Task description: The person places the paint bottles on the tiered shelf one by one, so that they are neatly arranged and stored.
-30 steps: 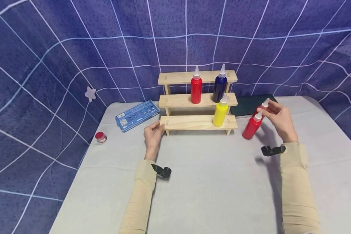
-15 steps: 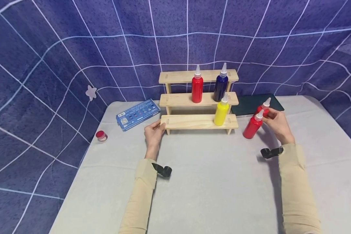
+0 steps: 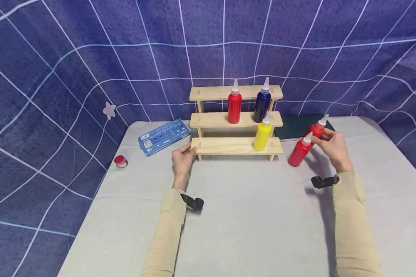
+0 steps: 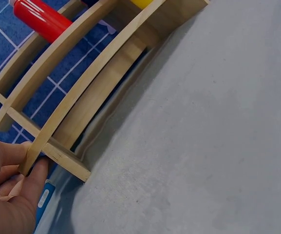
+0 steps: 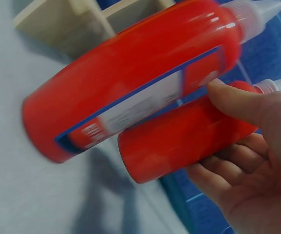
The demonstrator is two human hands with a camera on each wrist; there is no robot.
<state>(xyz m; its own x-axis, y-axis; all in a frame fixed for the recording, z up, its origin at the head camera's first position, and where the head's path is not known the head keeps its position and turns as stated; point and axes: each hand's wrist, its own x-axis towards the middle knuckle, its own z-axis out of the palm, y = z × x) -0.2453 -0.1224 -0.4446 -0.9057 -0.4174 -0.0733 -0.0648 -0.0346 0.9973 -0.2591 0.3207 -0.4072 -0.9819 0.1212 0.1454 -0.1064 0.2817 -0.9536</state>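
My left hand [image 3: 183,161] pinches the left end of the lowest board of a three-tier wooden shelf [image 3: 225,146], thumb on one side and fingers on the other in the left wrist view. My right hand [image 3: 334,148] grips a red squeeze bottle [image 5: 179,141] with a clear pointed cap, at the right of the shelf. A second red squeeze bottle [image 3: 299,152] with a label stands just in front of it, partly hiding it. On the shelf's middle board are a red bottle [image 3: 234,107] and a dark blue bottle [image 3: 262,105]. A yellow bottle [image 3: 262,136] stands on the lowest board's right part.
A blue printed box [image 3: 164,136] lies left of the shelf. Further left is a small red-lidded jar [image 3: 120,161]. A dark green flat board [image 3: 294,125] lies behind the right hand. A blue curtain [image 3: 208,46] with pale lines hangs behind the grey-white table [image 3: 249,223].
My right hand has slid lower on the rear red bottle, and that bottle has shifted slightly right. The left hand stays at the shelf's end.
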